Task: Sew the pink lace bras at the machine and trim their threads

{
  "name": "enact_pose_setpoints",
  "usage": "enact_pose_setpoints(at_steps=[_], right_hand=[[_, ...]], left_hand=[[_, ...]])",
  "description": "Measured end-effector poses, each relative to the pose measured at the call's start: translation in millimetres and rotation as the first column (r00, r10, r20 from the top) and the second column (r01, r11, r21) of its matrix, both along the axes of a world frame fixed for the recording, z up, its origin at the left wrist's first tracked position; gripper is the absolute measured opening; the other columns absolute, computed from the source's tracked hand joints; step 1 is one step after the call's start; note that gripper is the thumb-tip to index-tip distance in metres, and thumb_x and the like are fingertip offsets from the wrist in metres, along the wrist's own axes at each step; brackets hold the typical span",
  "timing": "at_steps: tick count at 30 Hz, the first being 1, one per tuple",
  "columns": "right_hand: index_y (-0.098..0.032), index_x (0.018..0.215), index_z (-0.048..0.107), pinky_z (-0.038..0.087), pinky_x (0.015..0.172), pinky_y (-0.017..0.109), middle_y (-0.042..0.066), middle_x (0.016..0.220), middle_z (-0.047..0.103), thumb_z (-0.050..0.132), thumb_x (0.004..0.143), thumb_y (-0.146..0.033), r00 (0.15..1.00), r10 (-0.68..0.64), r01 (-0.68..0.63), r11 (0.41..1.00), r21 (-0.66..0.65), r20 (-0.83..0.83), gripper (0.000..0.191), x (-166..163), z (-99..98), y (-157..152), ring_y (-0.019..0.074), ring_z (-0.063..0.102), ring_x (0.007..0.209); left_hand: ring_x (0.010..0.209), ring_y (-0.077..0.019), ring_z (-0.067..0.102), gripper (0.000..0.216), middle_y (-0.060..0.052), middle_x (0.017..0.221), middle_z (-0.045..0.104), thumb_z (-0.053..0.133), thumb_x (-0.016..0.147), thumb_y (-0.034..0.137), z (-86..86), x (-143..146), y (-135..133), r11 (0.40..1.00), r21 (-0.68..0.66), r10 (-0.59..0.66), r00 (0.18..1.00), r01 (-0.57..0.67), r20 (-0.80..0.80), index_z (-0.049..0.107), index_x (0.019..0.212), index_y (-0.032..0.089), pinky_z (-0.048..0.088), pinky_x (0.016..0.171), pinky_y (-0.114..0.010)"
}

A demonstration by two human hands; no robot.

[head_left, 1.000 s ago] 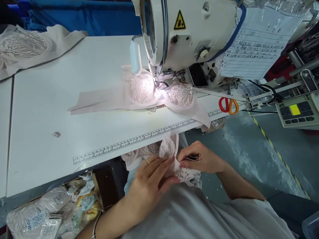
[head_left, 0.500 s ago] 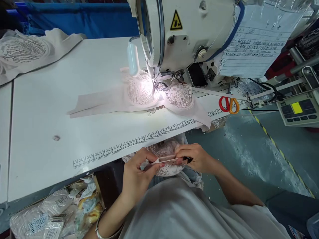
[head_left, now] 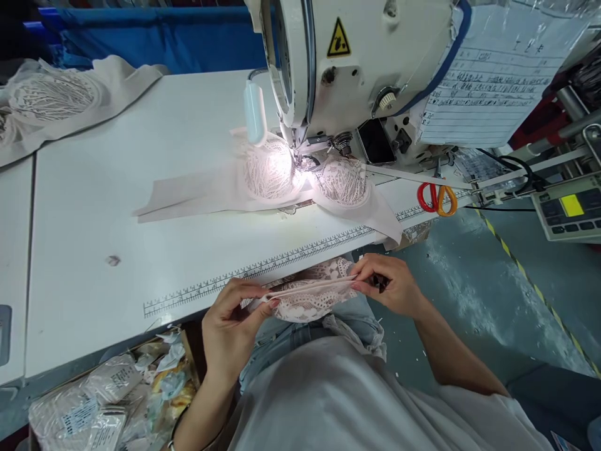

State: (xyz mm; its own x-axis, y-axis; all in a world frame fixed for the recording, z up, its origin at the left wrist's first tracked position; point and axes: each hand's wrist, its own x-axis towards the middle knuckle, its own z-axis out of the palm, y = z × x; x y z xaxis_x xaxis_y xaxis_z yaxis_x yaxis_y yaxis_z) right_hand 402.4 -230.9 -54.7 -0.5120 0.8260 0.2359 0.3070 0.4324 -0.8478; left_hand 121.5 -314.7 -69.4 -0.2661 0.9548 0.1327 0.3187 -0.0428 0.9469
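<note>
A pale pink lace piece (head_left: 305,305) with a narrow band along its upper edge is stretched over my lap, just below the table's front edge. My left hand (head_left: 237,319) pinches the band's left end between thumb and fingers. At the other end my right hand (head_left: 387,282) pinches it too, and a small black pointed object (head_left: 379,282), its kind unclear, is tucked in that palm. On the table, a pale bra (head_left: 345,181) with lacy cups lies under the lit needle area of the sewing machine (head_left: 366,56).
A printed ruler (head_left: 263,268) runs along the front of the white table (head_left: 84,219). Scissors (head_left: 436,199) with red and orange handles lie at the right. Another lace garment (head_left: 56,100) rests at the far left. A box of plastic-wrapped packets (head_left: 101,394) stands below the table.
My hands have moved apart, the left one leftward and the right one rightward and slightly up. The lace band between them is now pulled straight, where it was looped before.
</note>
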Motion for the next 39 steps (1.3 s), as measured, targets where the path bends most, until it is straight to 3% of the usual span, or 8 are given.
enact_pose_setpoints(at_steps=[9,17,21,26,28,30,35,39], right_hand=[[-0.023,0.095,0.069,0.053,0.060,0.027,0.003,0.079,0.072,0.068,0.091,-0.027,0.985,-0.145,0.150,0.988,-0.040,0.094,0.006,-9,-2.6,-4,0.0160,0.065,0.067],[-0.020,0.076,0.069,0.034,0.048,0.025,0.001,0.075,0.061,0.073,0.088,-0.039,0.999,0.039,-0.048,0.951,-0.306,-0.035,0.023,-1,22.0,16,0.0092,0.043,0.055],[-0.020,0.072,0.066,0.030,0.047,0.025,-0.001,0.067,0.056,0.076,0.085,-0.038,0.973,0.176,-0.222,0.893,-0.391,-0.151,0.024,0,34.1,25,0.0093,0.038,0.053],[-0.019,0.075,0.069,0.042,0.058,0.024,0.001,0.077,0.062,0.073,0.084,-0.020,0.966,0.257,-0.249,0.897,-0.365,-0.026,0.009,-29,40.6,14,0.0114,0.055,0.066],[-0.019,0.076,0.067,0.043,0.060,0.023,0.001,0.079,0.062,0.070,0.083,-0.016,0.963,0.266,-0.239,0.918,-0.315,0.046,0.007,-41,37.8,7,0.0118,0.057,0.070],[-0.019,0.080,0.065,0.043,0.061,0.022,0.000,0.081,0.063,0.069,0.084,-0.017,0.952,0.293,-0.261,0.927,-0.268,0.087,0.006,-46,32.4,4,0.0123,0.058,0.073],[-0.021,0.094,0.058,0.039,0.057,0.021,-0.003,0.079,0.063,0.077,0.082,-0.034,0.965,0.239,-0.202,0.937,-0.284,0.105,0.027,-31,16.8,7,0.0097,0.049,0.062],[-0.019,0.090,0.062,0.038,0.055,0.022,0.003,0.087,0.066,0.070,0.088,-0.032,0.967,0.255,-0.238,0.926,-0.295,0.020,0.015,-20,9.2,11,0.0109,0.051,0.066]], left_hand=[[0.077,-0.0162,0.060,0.008,0.000,0.080,0.066,0.078,0.080,0.017,-3.5,2,2,0.999,0.038,0.027,1.000,-0.028,0.004,0.073,0.080,0.024,0.045,0.062,-0.027],[0.082,-0.0173,0.062,0.006,-0.001,0.083,0.067,0.079,0.080,0.022,-3.9,-2,2,1.000,0.027,-0.004,0.995,0.002,0.104,0.073,0.079,0.024,0.049,0.069,-0.028],[0.084,-0.0192,0.065,0.015,-0.004,0.086,0.067,0.077,0.084,0.036,9.9,-8,8,0.960,-0.068,-0.259,0.952,0.273,0.162,0.071,0.080,0.023,0.054,0.074,-0.029],[0.109,-0.0250,0.063,0.037,-0.012,0.115,0.067,0.076,0.085,0.043,22.6,13,18,0.821,-0.081,-0.567,0.824,0.565,-0.007,0.068,0.116,0.024,0.054,0.092,-0.036],[0.091,-0.0204,0.065,0.014,-0.009,0.096,0.068,0.066,0.093,0.035,20.9,28,21,0.828,-0.024,-0.560,0.828,0.560,0.008,0.070,0.096,0.022,0.055,0.077,-0.030],[0.076,-0.0166,0.061,0.019,-0.005,0.081,0.065,0.060,0.096,0.026,17.2,38,22,0.851,0.000,-0.525,0.850,0.525,0.047,0.066,0.078,0.020,0.051,0.066,-0.026],[0.074,-0.0156,0.060,0.020,-0.004,0.079,0.062,0.062,0.094,0.024,11.7,35,25,0.885,-0.042,-0.458,0.882,0.464,0.114,0.062,0.074,0.019,0.048,0.063,-0.025],[0.072,-0.0163,0.059,0.021,-0.005,0.077,0.062,0.062,0.093,0.027,12.3,28,27,0.890,-0.047,-0.442,0.885,0.453,0.147,0.063,0.074,0.020,0.047,0.061,-0.025]])
